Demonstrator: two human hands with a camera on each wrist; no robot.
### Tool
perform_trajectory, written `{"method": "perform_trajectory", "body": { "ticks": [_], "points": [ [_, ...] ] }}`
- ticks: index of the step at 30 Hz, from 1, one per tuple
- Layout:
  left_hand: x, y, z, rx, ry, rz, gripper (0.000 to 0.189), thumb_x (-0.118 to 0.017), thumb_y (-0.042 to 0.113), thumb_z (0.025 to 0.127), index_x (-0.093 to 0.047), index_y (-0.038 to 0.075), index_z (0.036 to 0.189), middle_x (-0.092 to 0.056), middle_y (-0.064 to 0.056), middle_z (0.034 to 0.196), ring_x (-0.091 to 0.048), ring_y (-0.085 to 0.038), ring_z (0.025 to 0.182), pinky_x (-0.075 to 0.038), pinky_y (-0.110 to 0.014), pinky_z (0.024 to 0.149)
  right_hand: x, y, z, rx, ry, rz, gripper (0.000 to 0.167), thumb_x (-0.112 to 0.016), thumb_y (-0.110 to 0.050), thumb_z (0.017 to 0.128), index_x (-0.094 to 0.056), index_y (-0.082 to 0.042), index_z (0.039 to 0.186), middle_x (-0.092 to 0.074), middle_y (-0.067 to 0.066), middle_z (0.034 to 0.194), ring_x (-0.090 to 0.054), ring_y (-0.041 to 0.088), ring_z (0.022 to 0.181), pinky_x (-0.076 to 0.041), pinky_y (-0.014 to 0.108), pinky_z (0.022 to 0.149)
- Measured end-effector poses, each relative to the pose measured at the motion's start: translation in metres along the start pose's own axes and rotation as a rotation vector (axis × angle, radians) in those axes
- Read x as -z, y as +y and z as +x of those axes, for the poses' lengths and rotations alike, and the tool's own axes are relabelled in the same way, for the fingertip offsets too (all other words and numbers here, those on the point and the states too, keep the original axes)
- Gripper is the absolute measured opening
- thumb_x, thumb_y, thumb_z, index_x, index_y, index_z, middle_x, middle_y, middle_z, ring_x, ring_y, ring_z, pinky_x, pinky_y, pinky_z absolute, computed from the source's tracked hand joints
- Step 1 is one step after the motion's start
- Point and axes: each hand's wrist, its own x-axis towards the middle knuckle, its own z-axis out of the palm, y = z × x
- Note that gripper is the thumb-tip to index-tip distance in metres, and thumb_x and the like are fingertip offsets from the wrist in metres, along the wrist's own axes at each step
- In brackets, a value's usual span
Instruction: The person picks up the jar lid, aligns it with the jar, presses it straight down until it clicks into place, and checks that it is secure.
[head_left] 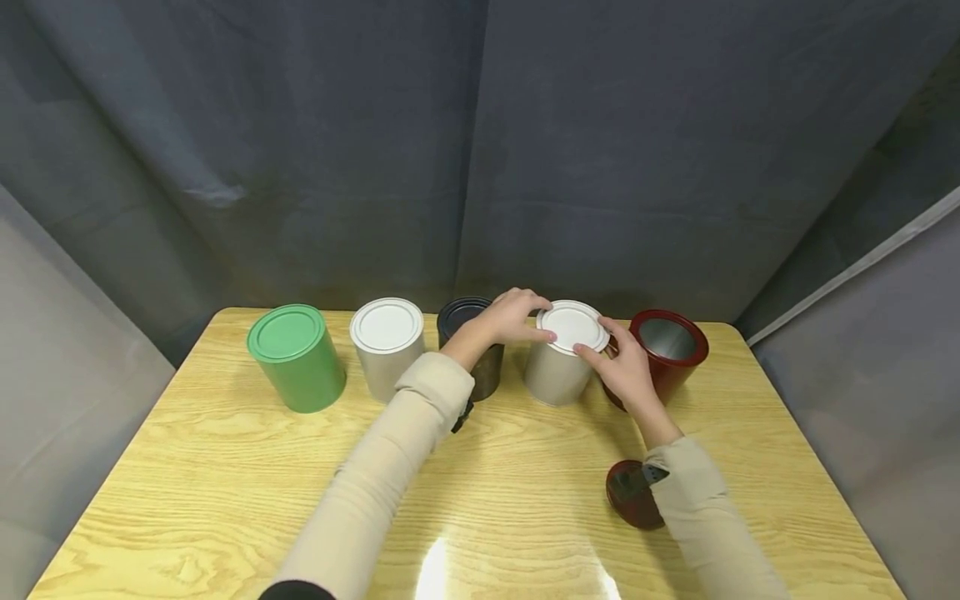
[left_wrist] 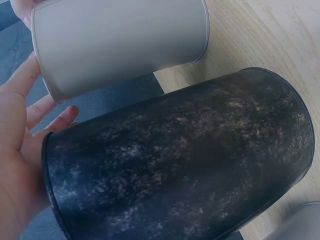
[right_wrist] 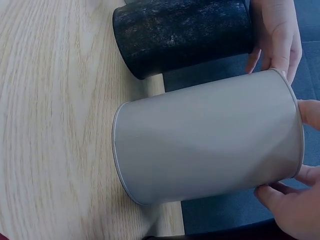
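Note:
A pale grey can [head_left: 556,377] with a white lid [head_left: 570,323] stands on the wooden table. From the left, my left hand [head_left: 517,317] holds the lid's edge with thumb and index finger apart on it. My right hand [head_left: 626,367] grips the opposite edge, thumb in front and fingers behind. In the right wrist view the thumb and fingertips [right_wrist: 270,196] are right at the can's top rim. Just below my left wrist is a mottled black can [left_wrist: 180,155], partly hidden by that arm in the head view.
To the left stand a second white-lidded can [head_left: 386,329] and a green can [head_left: 288,333]. An open dark red can [head_left: 686,364] with a silvery inside is at the right. A dark red lid [head_left: 630,500] lies under my right forearm. Grey curtains [head_left: 300,167] hang behind the table.

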Motion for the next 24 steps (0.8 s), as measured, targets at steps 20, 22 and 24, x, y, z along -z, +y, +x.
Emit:
{"method": "perform_trajectory", "body": {
  "ticks": [20,22,24],
  "points": [
    [0.0005,0.0037,0.0026,-0.032,0.0,0.041,0.059,-0.064,0.044,0.082,-0.051,0.013,0.13,-0.054,-0.007,0.123,-0.046,-0.022,0.112,-0.034,-0.035,0.094,0.0006,0.0003,0.0072,0.001,-0.09,-0.032,0.074,-0.068,-0.031,0.081,-0.032,0.002,0.137,-0.034,0.023,0.138,-0.035,0.035,0.124,-0.034,0.046,0.098],
    [0.0012,0.0043,0.0021,-0.034,-0.002,0.059,0.059,-0.063,0.045,0.082,-0.051,0.014,0.13,-0.055,-0.007,0.122,-0.047,-0.021,0.111,-0.034,-0.035,0.094,0.0004,0.0001,0.0069,0.0,-0.087,-0.035,0.074,-0.068,-0.031,0.081,-0.032,0.002,0.137,-0.034,0.023,0.138,-0.035,0.035,0.124,-0.034,0.046,0.098],
    [0.0021,0.0051,0.0013,-0.028,-0.007,0.077,0.059,-0.063,0.046,0.082,-0.051,0.014,0.13,-0.055,-0.006,0.122,-0.046,-0.021,0.111,-0.034,-0.035,0.094,-0.0001,-0.0002,0.0063,0.009,-0.081,-0.053,0.074,-0.068,-0.031,0.082,-0.032,0.003,0.137,-0.034,0.023,0.137,-0.035,0.036,0.124,-0.034,0.046,0.097]
  ]
}}
